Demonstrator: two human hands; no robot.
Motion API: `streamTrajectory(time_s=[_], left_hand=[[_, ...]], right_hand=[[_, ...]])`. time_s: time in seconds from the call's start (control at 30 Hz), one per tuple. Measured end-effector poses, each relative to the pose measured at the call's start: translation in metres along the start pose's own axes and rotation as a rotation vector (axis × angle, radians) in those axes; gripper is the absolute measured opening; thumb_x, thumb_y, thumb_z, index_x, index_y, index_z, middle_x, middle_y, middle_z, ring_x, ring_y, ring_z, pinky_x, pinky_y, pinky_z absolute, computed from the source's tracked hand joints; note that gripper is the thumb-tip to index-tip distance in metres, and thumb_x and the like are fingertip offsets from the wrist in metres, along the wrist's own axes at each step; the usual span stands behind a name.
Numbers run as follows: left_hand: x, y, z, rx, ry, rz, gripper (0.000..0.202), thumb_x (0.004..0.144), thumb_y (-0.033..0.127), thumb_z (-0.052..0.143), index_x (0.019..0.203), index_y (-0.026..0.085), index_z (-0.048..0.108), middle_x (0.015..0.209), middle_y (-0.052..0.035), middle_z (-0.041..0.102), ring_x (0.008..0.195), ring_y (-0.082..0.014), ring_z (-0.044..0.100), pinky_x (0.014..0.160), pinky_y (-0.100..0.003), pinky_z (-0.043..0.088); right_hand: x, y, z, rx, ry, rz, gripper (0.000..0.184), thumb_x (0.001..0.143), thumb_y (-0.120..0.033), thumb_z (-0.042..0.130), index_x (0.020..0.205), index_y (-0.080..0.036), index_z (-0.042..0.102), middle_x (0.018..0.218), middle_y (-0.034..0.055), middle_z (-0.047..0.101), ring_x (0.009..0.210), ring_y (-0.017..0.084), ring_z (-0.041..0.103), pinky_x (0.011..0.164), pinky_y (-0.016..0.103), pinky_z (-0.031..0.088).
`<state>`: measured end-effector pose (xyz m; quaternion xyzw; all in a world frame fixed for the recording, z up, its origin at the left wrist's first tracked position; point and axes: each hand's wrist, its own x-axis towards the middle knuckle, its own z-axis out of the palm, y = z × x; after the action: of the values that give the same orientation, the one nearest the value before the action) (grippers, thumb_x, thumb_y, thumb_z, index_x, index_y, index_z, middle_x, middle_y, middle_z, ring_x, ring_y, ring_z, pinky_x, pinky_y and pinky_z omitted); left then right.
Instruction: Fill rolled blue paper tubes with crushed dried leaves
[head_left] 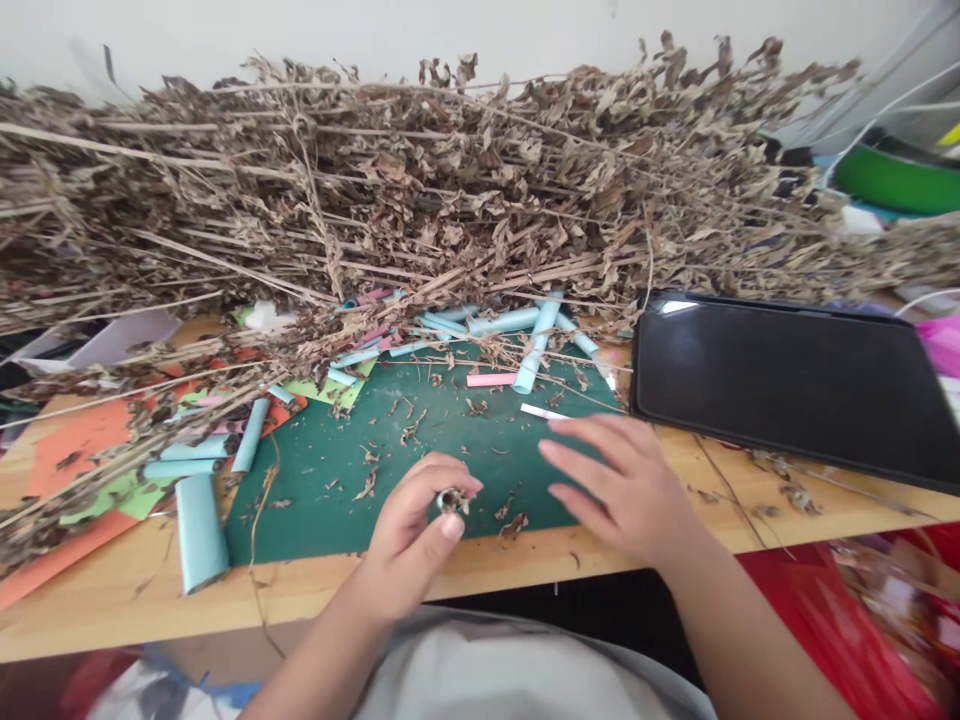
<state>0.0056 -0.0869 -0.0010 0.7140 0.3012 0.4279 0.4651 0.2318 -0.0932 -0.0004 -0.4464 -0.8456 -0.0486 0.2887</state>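
My left hand [416, 535] is closed around a small paper tube [451, 502], end up, with dried leaf bits at its opening. Most of the tube is hidden by the fingers. To the right, my right hand [619, 490] hovers over the green cutting mat [315, 500], fingers spread and holding nothing. Just beyond its fingertips lies a thin white paper roll [543, 411]; whether they touch I cannot tell. Farther back are a pink roll [491, 380] and a light-blue paper tube [537, 345]. Crumbs of dried leaf are scattered across the mat.
A big heap of dried leafy stalks [450, 190] fills the back of the wooden table [300, 605]. A black tablet [795, 385] lies at the right. At the left are a wide blue tube [201, 535], several narrower ones and orange paper [75, 440].
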Motion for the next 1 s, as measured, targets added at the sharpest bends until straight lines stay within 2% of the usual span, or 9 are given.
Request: streamTrajectory(time_s=[0.17, 0.33, 0.5, 0.67, 0.77, 0.83, 0.9, 0.97, 1.0], left_hand=[[0.001, 0.001, -0.002, 0.369, 0.010, -0.040, 0.021, 0.084, 0.029, 0.041, 0.098, 0.022, 0.055, 0.083, -0.0031, 0.040, 0.083, -0.0141, 0.041, 0.075, -0.027, 0.035], [0.007, 0.003, -0.001, 0.419, -0.051, -0.061, 0.022, 0.083, 0.023, 0.044, 0.104, 0.022, 0.052, 0.083, -0.0023, 0.046, 0.080, -0.0114, 0.046, 0.072, -0.023, 0.039], [0.011, 0.003, -0.001, 0.503, -0.068, -0.040, 0.016, 0.081, 0.022, 0.048, 0.095, 0.020, 0.054, 0.089, -0.0032, 0.052, 0.087, -0.0123, 0.049, 0.078, -0.024, 0.041], [0.010, -0.003, 0.003, 0.516, -0.127, 0.000, 0.018, 0.082, 0.020, 0.045, 0.098, 0.018, 0.053, 0.096, -0.0041, 0.057, 0.094, -0.0122, 0.051, 0.084, -0.023, 0.041], [0.009, -0.008, 0.004, 0.519, -0.131, -0.007, 0.024, 0.084, 0.020, 0.042, 0.107, 0.017, 0.049, 0.095, -0.0038, 0.061, 0.092, -0.0115, 0.054, 0.081, -0.023, 0.043], [0.009, -0.010, 0.004, 0.525, -0.122, -0.016, 0.025, 0.084, 0.021, 0.041, 0.108, 0.017, 0.048, 0.093, -0.0037, 0.062, 0.088, -0.0115, 0.056, 0.079, -0.023, 0.045], [0.009, -0.010, 0.004, 0.540, -0.125, -0.026, 0.023, 0.084, 0.022, 0.042, 0.104, 0.017, 0.051, 0.092, -0.0038, 0.063, 0.087, -0.0123, 0.057, 0.078, -0.024, 0.045], [0.009, -0.010, 0.004, 0.553, -0.135, -0.031, 0.020, 0.083, 0.024, 0.042, 0.099, 0.017, 0.053, 0.092, -0.0042, 0.063, 0.087, -0.0133, 0.057, 0.078, -0.025, 0.045], [0.009, -0.010, 0.005, 0.554, -0.140, -0.025, 0.020, 0.083, 0.024, 0.042, 0.098, 0.017, 0.054, 0.093, -0.0045, 0.063, 0.088, -0.0138, 0.057, 0.078, -0.026, 0.045]], right_hand=[[0.001, 0.019, -0.005, -0.228, -0.221, 0.298, 0.030, 0.080, -0.033, 0.048, 0.108, -0.024, 0.054, 0.111, 0.0075, 0.053, 0.098, 0.027, 0.046, 0.075, 0.041, 0.038], [0.005, 0.009, 0.002, -0.075, -0.334, 0.287, 0.028, 0.080, -0.036, 0.047, 0.106, -0.026, 0.054, 0.111, 0.0036, 0.054, 0.099, 0.022, 0.047, 0.080, 0.037, 0.036], [0.014, 0.015, 0.012, -0.171, -0.346, 0.399, 0.030, 0.080, -0.038, 0.045, 0.106, -0.025, 0.054, 0.105, 0.0053, 0.057, 0.092, 0.024, 0.050, 0.071, 0.035, 0.037], [0.025, 0.030, 0.019, -0.190, -0.377, 0.419, 0.014, 0.080, -0.028, 0.046, 0.083, -0.020, 0.058, 0.093, 0.0073, 0.057, 0.084, 0.024, 0.050, 0.064, 0.032, 0.034], [0.031, 0.034, 0.017, 0.022, -0.317, 0.452, 0.010, 0.078, -0.020, 0.046, 0.072, -0.018, 0.053, 0.078, 0.0063, 0.056, 0.075, 0.021, 0.050, 0.062, 0.032, 0.033], [0.036, 0.030, 0.012, 0.205, -0.212, 0.500, 0.007, 0.079, -0.020, 0.043, 0.076, -0.019, 0.049, 0.071, 0.0032, 0.054, 0.067, 0.017, 0.049, 0.059, 0.030, 0.034], [0.044, 0.019, 0.003, 0.546, 0.074, 0.533, 0.004, 0.080, -0.023, 0.041, 0.083, -0.022, 0.044, 0.069, -0.0009, 0.050, 0.062, 0.014, 0.048, 0.058, 0.028, 0.036], [0.054, 0.000, -0.011, 1.070, 0.475, 0.509, 0.008, 0.077, -0.028, 0.046, 0.083, -0.025, 0.041, 0.066, -0.0040, 0.043, 0.058, 0.011, 0.044, 0.059, 0.027, 0.037], [0.059, -0.010, -0.018, 1.295, 0.538, 0.496, 0.009, 0.075, -0.030, 0.048, 0.079, -0.025, 0.042, 0.063, -0.0049, 0.039, 0.056, 0.011, 0.042, 0.059, 0.028, 0.037]])
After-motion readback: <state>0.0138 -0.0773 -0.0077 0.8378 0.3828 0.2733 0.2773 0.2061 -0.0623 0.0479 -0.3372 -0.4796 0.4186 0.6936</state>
